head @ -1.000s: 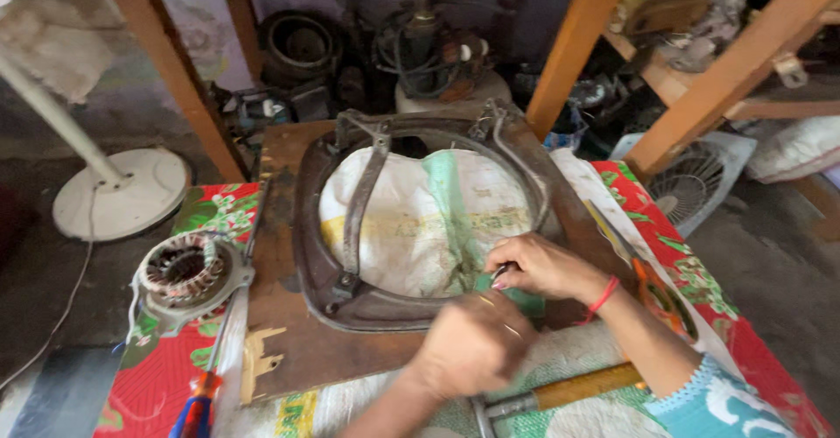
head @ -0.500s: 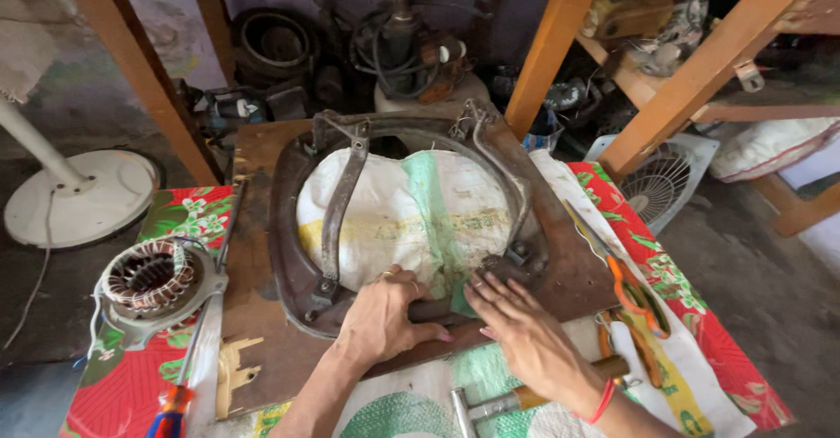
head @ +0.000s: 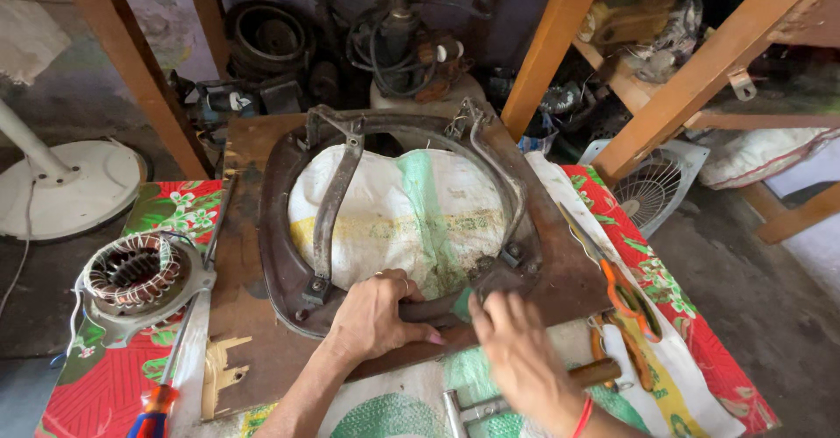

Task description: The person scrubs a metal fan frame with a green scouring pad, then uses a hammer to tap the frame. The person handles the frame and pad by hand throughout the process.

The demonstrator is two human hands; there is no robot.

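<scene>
The left hand (head: 376, 315) curled over the near rim of the rusty metal frame (head: 289, 272), gripping it; the right hand (head: 516, 350) lay open-fingered just beside. The frame looked heavy and stiff, best taken by its rim. It sat on a worn wooden board (head: 254, 202) over flowered cloth (head: 179, 215), amid workshop clutter.

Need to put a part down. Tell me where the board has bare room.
Bare board runs between the metal frame and the motor stator. A smaller patch lies between the frame and the scissors. The near edge is crowded: left hand, right hand and hammer.
</scene>
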